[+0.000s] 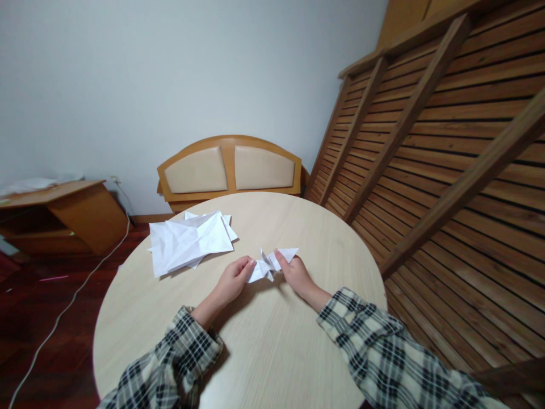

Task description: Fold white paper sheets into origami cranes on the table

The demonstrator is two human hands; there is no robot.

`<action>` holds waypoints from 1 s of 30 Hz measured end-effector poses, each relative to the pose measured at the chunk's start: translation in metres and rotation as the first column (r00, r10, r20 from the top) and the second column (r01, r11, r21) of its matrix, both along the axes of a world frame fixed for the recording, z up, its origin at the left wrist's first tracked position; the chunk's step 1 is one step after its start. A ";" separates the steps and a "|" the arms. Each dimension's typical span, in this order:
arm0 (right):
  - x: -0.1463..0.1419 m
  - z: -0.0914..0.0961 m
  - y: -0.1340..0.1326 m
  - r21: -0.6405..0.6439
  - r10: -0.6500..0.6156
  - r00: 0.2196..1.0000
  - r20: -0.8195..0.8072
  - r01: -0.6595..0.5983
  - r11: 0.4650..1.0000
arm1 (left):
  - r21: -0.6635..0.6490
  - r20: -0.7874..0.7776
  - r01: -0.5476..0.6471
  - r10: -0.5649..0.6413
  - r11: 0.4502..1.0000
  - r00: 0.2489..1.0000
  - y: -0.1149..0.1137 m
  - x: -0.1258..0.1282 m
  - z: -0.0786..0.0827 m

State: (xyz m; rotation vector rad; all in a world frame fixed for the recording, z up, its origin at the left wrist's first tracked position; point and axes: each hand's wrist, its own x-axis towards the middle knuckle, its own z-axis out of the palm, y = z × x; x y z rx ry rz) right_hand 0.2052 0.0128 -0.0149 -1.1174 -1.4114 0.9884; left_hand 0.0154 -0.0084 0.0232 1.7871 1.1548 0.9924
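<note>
A folded white paper crane is held between my two hands, just above the round table. My left hand pinches its left wing between thumb and fingers. On the other side, my right hand grips the right wing, whose pointed tip sticks out past the thumb. The crane's narrow points stand up and down at its middle. My fingers hide parts of both wings.
Creased white paper sheets lie piled at the table's left. Behind stands a wooden headboard with cream panels. A slatted wooden frame leans along the right. Left are a low cabinet and a white cable on the floor.
</note>
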 end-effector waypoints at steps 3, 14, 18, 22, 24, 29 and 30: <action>0.000 -0.001 0.001 -0.004 -0.023 1.000 -0.006 0.023 1.000 | 0.017 -0.009 -0.028 0.028 0.999 1.000 -0.001 0.001 0.001; -0.001 0.000 -0.001 -0.018 -0.067 0.997 -0.028 0.067 0.998 | 0.021 0.026 -0.077 0.077 0.997 0.997 -0.001 0.008 -0.003; -0.001 -0.001 -0.001 -0.028 -0.078 0.996 -0.032 0.077 0.997 | 0.020 0.046 -0.078 0.077 0.997 0.996 0.000 0.008 -0.006; -0.001 0.002 -0.001 -0.016 -0.067 0.997 -0.033 0.067 0.998 | 0.018 0.039 -0.060 0.060 0.998 0.997 0.000 0.006 -0.007; -0.001 0.004 -0.002 -0.008 -0.049 0.998 -0.033 0.049 0.999 | 0.006 0.035 -0.041 0.041 0.999 0.999 0.000 0.004 -0.005; -0.001 0.006 -0.003 0.000 0.001 1.000 -0.030 -0.001 1.000 | -0.049 0.050 0.030 -0.028 0.998 0.998 0.001 -0.002 -0.002; -0.001 0.006 -0.003 0.002 0.007 1.000 -0.027 -0.007 1.000 | -0.054 0.055 0.043 -0.040 0.998 0.998 0.001 -0.003 -0.002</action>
